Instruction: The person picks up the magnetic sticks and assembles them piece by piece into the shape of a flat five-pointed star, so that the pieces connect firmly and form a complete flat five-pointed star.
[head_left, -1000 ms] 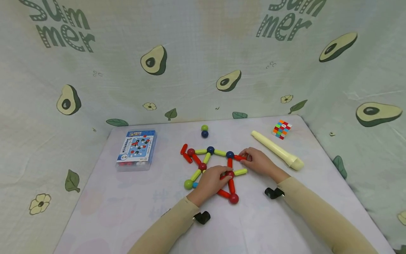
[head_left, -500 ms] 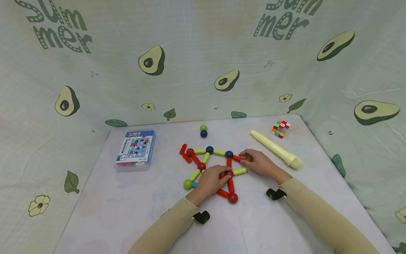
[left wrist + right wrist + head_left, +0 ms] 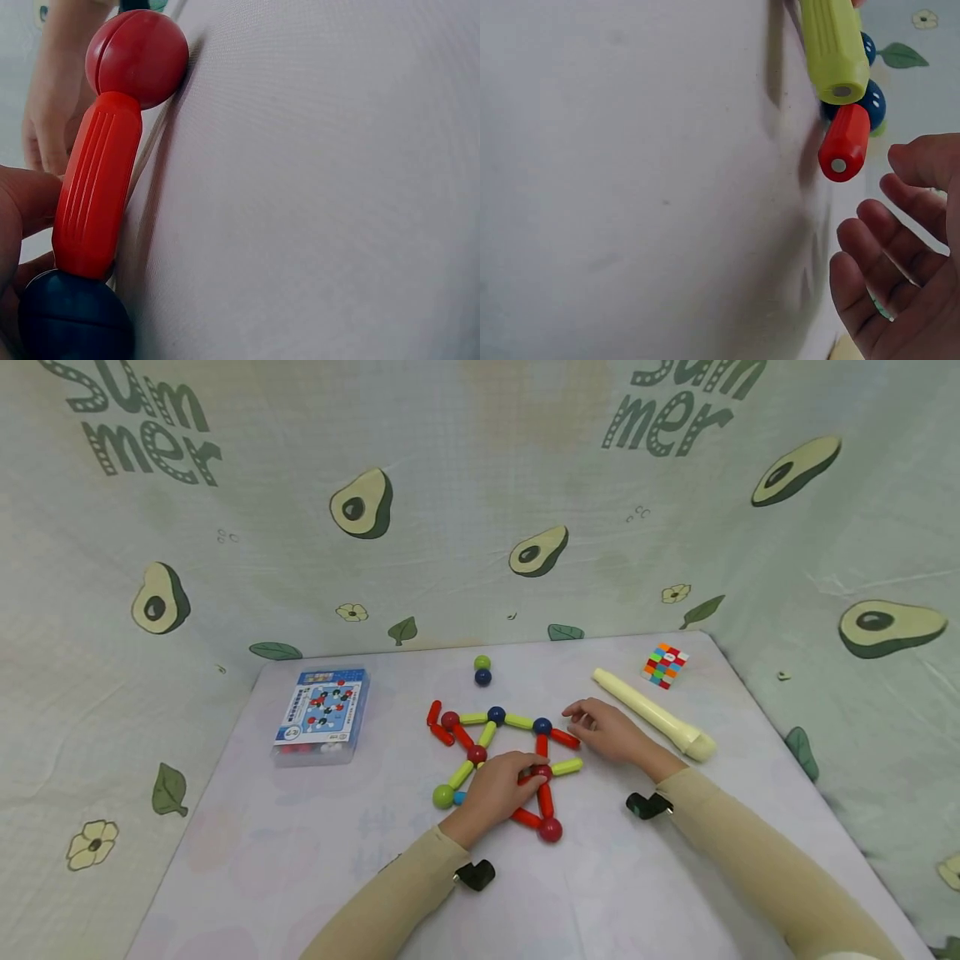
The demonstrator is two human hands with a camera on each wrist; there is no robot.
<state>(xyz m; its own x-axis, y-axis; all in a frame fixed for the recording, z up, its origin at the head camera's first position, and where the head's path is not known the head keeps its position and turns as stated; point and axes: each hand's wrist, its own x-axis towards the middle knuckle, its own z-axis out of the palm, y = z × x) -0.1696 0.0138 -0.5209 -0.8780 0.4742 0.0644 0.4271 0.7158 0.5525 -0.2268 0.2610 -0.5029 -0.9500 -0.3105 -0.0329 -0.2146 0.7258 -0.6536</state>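
A flat figure of magnetic rods and balls lies mid-table. My left hand (image 3: 498, 785) reaches over its right half, thumb and index finger pinching a red ball (image 3: 542, 772); the hand hides part of the figure. From that ball a yellow-green rod (image 3: 567, 767) sticks out to the right. Farther back, a dark blue ball (image 3: 542, 726) bears a red rod (image 3: 565, 739) whose outer end is free. My right hand (image 3: 609, 732) is just beyond that rod, fingers loosely bent with nothing in them. In the right wrist view, a gap separates the fingers from the red rod (image 3: 844, 146).
A yellow toy microphone-shaped stick (image 3: 656, 714) lies right of my right hand, near a puzzle cube (image 3: 665, 665). A clear boxed set (image 3: 321, 717) lies at left. Behind the figure are a green ball (image 3: 482, 662) and a blue ball (image 3: 483, 677). Two red rods (image 3: 441, 735) lie left.
My right hand has let go of the red rod at the blue ball and lifted slightly away from it. The left hand stays on the red ball.
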